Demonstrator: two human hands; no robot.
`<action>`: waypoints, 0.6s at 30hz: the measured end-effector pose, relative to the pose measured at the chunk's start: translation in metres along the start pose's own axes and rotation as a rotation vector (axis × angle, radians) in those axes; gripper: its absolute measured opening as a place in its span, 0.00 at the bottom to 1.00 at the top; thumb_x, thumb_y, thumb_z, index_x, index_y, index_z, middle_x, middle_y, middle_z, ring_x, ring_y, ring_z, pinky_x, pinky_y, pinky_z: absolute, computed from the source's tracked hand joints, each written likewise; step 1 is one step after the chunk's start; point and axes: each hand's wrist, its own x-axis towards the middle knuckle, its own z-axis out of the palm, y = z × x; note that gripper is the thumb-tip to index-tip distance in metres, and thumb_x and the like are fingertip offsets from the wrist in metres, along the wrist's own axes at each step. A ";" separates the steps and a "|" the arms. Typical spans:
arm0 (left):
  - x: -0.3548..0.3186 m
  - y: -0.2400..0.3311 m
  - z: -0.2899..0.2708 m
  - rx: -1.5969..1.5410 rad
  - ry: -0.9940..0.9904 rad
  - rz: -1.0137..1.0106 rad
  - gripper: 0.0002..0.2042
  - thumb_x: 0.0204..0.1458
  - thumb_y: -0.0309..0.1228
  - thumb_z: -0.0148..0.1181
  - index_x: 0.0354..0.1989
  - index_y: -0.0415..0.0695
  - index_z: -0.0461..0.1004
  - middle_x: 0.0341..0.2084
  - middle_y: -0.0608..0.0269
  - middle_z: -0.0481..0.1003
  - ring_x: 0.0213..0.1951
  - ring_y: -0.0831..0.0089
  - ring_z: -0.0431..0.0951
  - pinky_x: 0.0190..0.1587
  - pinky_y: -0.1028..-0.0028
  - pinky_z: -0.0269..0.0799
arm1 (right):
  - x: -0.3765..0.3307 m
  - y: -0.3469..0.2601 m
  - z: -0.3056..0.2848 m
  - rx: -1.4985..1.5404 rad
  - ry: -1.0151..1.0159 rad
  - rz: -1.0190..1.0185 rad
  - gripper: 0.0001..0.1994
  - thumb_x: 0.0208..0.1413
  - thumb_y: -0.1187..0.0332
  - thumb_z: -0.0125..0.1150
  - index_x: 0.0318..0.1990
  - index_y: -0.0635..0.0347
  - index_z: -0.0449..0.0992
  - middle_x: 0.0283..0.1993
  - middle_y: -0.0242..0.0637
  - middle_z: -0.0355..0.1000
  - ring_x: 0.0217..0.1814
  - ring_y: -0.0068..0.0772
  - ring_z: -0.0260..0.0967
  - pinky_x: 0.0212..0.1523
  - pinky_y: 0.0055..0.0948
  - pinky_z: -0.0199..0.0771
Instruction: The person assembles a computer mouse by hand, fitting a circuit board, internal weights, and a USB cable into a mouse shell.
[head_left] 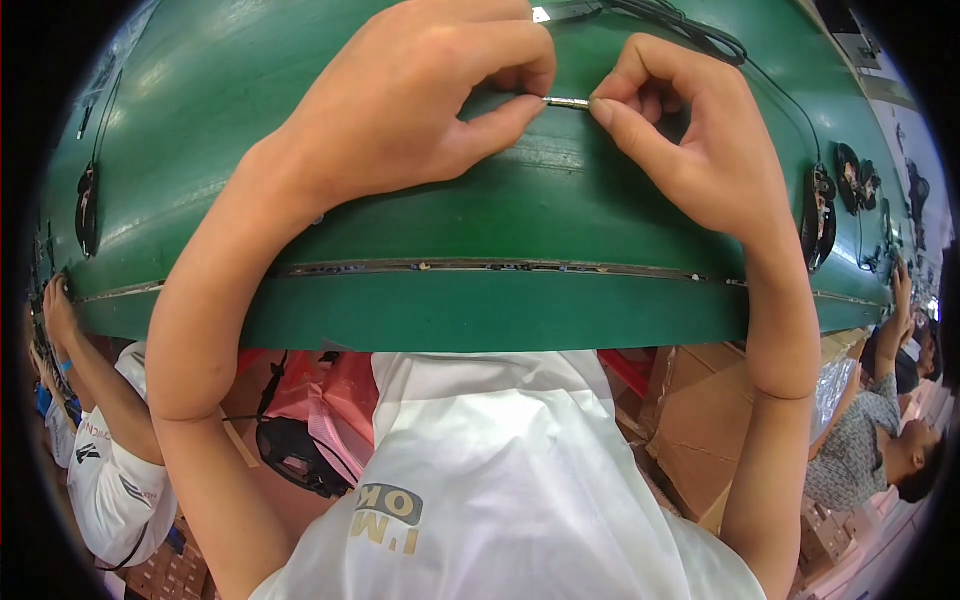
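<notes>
A short, thin, silvery strip (568,103) is stretched level between my two hands above the green work surface. My left hand (430,95) pinches its left end between thumb and curled fingers. At the other end, the thumb and forefinger of my right hand (700,135) are closed on it, the remaining fingers curled in. What kind of part the strip is cannot be made out, and its ends are hidden by my fingertips. Just beyond my hands lie a metal cable plug (562,12) and a looped black cable (690,30).
The green bench (480,220) has a slot along its near side holding small bits. Black device halves with cables (820,215) lie at right; a similar one (87,210) lies left. Co-workers sit on both sides. A cardboard box (700,410) and a pink bag (335,400) are below.
</notes>
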 end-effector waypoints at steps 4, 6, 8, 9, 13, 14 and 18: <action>-0.001 0.006 0.001 -0.002 -0.001 -0.041 0.07 0.44 0.22 0.65 0.29 0.44 0.72 0.27 0.62 0.71 0.29 0.64 0.68 0.36 0.72 0.67 | -0.001 -0.001 0.002 -0.015 0.019 0.007 0.03 0.53 0.75 0.61 0.30 0.64 0.74 0.26 0.27 0.68 0.27 0.20 0.57 0.31 0.18 0.62; -0.001 0.006 0.001 -0.001 -0.001 -0.055 0.07 0.44 0.22 0.65 0.29 0.44 0.71 0.26 0.62 0.70 0.29 0.64 0.68 0.36 0.72 0.67 | -0.001 -0.001 0.003 -0.020 0.025 0.009 0.03 0.53 0.75 0.62 0.30 0.64 0.74 0.26 0.27 0.68 0.27 0.20 0.57 0.31 0.18 0.62; -0.002 0.006 0.001 0.005 0.003 -0.049 0.08 0.44 0.22 0.65 0.28 0.44 0.71 0.26 0.62 0.70 0.29 0.64 0.68 0.36 0.72 0.67 | -0.002 -0.001 0.004 -0.030 0.035 0.013 0.03 0.53 0.74 0.61 0.31 0.64 0.75 0.25 0.28 0.69 0.27 0.20 0.58 0.31 0.19 0.62; -0.002 0.006 0.001 0.008 0.005 -0.046 0.08 0.44 0.22 0.65 0.28 0.44 0.71 0.26 0.62 0.70 0.28 0.64 0.68 0.36 0.72 0.67 | -0.002 -0.001 0.004 -0.035 0.040 0.015 0.03 0.53 0.74 0.61 0.31 0.64 0.75 0.25 0.28 0.69 0.27 0.20 0.58 0.31 0.19 0.63; -0.004 0.005 0.003 0.018 0.013 -0.034 0.08 0.44 0.22 0.64 0.27 0.45 0.70 0.25 0.62 0.70 0.28 0.64 0.67 0.36 0.72 0.67 | -0.003 -0.002 0.005 -0.059 0.055 0.021 0.03 0.53 0.75 0.62 0.30 0.64 0.75 0.25 0.28 0.69 0.27 0.20 0.59 0.30 0.19 0.63; -0.004 0.005 0.004 0.021 0.015 -0.031 0.08 0.44 0.22 0.64 0.27 0.45 0.70 0.25 0.62 0.70 0.28 0.64 0.67 0.36 0.72 0.66 | -0.003 -0.002 0.006 -0.068 0.060 0.023 0.03 0.53 0.75 0.62 0.30 0.64 0.75 0.25 0.28 0.69 0.27 0.20 0.59 0.30 0.19 0.63; -0.004 0.006 0.007 0.075 0.066 0.012 0.08 0.43 0.22 0.65 0.27 0.45 0.70 0.25 0.63 0.69 0.28 0.65 0.67 0.36 0.72 0.66 | -0.002 -0.001 0.006 -0.050 0.066 0.014 0.03 0.53 0.75 0.63 0.30 0.63 0.75 0.25 0.27 0.69 0.26 0.19 0.58 0.29 0.19 0.62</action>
